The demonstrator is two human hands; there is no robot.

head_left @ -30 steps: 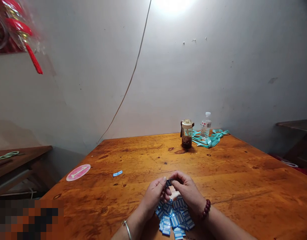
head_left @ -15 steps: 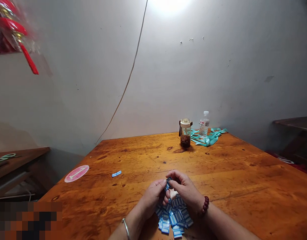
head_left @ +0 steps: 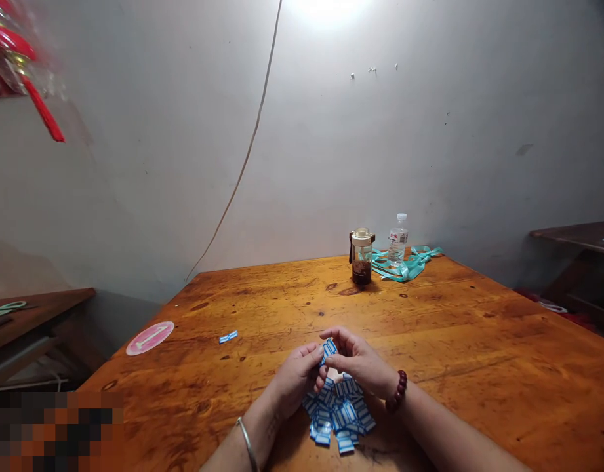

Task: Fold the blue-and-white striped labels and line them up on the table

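Close to the left edge of the wooden table [head_left: 277, 298] lies a round pink sign [head_left: 150, 338], and to its right a small blue-and-white piece [head_left: 228, 337], alone. Further right, the left hand [head_left: 299, 373] grips a blue-and-white strip [head_left: 328, 351] between thumb and fingers. The strip is raised above a loose pile [head_left: 338, 416] of similar pieces, on the near part of the table. The right hand [head_left: 358, 360] pinches this same strip from the other side. For good handling, I think the left hand should hold firmly and only the right thumb and fingers should work, with light pressure, low above the pile. A lidded cup [head_left: 362, 262] and a water bottle [head_left: 398, 242] stand toward the far right corner, beside turquoise ribbon [head_left: 410, 270].
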